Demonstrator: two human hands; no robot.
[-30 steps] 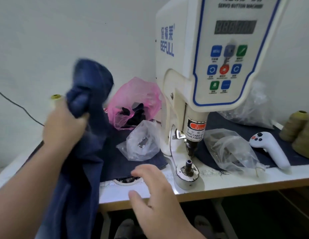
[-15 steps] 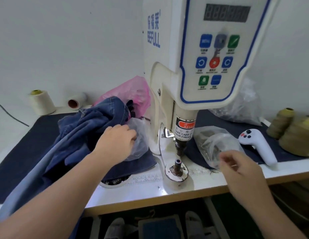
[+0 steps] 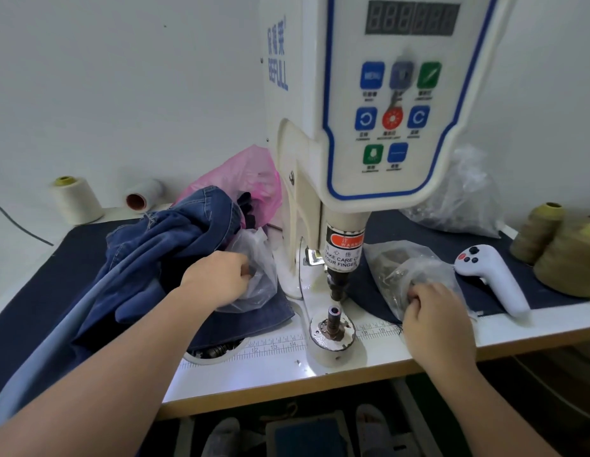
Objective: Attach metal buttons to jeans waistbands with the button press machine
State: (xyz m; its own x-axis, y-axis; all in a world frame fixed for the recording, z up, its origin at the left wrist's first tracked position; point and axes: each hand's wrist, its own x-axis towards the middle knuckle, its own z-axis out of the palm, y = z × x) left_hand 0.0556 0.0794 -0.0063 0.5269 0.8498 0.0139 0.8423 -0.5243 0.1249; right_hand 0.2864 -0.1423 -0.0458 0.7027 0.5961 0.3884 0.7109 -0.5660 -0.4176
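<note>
1. The tall white button press machine (image 3: 369,110), with its blue-edged control panel, fills the upper centre of the frame. Its dark punch hangs directly over the small metal post of the round lower die (image 3: 333,328) at lower centre, and nothing lies between them.
2. The white work surface (image 3: 270,374), with a printed ruler along its front strip, runs across the lower middle of the frame under a dark cloth mat.
3. A bunched pair of blue denim jeans (image 3: 161,245) is heaped at centre left, spilling off the lower left edge. I can't pick out the waistband in the folds.
4. The left hand (image 3: 217,278) sits just right of the jeans, fingers curled into the mouth of a small clear plastic bag (image 3: 257,275). Its grip looks narrow, but I can't see whether it holds a piece.
5. The right hand (image 3: 435,311), at lower right, has its fingers curled, pinching a second crinkled clear bag of small metal parts (image 3: 402,268).
6. My guess is that this is the loading step: both hands are fetching button halves. Next, a piece wants seating on the die post, then the waistband is laid over it, with fingers kept clear of the punch.
</note>
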